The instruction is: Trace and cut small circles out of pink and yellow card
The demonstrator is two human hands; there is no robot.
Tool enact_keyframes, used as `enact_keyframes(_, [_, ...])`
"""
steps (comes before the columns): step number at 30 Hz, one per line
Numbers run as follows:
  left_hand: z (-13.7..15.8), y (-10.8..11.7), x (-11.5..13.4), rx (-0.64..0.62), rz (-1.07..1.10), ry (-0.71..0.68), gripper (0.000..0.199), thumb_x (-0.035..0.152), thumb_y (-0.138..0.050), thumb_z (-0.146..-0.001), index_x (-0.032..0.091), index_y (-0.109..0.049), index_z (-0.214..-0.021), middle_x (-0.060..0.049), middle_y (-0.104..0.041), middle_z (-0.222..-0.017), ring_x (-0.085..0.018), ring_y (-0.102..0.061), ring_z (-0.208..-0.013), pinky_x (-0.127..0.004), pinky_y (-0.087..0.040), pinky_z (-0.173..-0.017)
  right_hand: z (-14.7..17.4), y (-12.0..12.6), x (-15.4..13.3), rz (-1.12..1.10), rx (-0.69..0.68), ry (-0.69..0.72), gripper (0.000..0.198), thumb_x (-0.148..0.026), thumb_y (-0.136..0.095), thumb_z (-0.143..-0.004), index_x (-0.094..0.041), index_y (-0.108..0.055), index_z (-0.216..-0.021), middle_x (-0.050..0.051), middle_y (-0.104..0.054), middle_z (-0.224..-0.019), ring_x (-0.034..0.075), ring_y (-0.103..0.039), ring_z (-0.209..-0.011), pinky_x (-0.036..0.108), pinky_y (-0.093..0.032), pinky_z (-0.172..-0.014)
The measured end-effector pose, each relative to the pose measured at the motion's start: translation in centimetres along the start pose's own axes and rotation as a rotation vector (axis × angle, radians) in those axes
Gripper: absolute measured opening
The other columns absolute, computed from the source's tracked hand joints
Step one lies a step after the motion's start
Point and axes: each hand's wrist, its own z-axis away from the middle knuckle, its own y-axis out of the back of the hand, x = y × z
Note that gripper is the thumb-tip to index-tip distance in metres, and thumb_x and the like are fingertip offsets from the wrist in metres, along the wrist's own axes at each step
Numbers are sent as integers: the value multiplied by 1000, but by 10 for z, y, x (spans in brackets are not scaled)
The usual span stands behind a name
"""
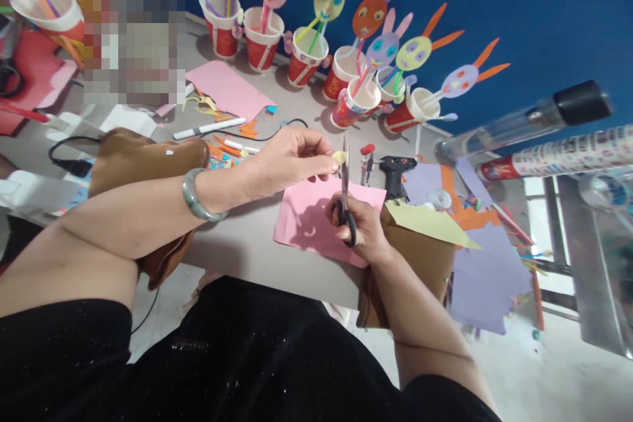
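Observation:
Between thumb and fingers, my left hand (289, 161) pinches a small piece of yellow paper (339, 157). My right hand (363, 227) grips a pair of scissors (345, 188) by its black handles, blades pointing up and away from me. The blades stand right beside the yellow piece; whether they touch it I cannot tell. Under both hands lies a pink paper sheet (301, 221) on the grey table (232, 257). A black glue gun (395, 171) rests just beyond my right hand.
Red paper cups (262, 46) holding straws with paper rabbit faces line the blue wall. Left of my hands are a white marker (210, 127), paper scraps and a pink sheet (227, 87). At right lie a yellow sheet (430, 223), a purple sheet (487, 277) and a stack of cups (568, 155).

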Motion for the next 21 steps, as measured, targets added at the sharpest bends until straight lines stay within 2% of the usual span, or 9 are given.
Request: enact_keyframes(21, [0,1,2,15,-9,-3,19,17,-73,-83,17,-62,-66,-1,-68,-69,-7,-63,-64,-21,-49,-61,0,1,-1,-19,3,-25,68,-88,-71,-73,-23,-52,-63,2,-56,-68,18,-47,-69,35,-40,-69])
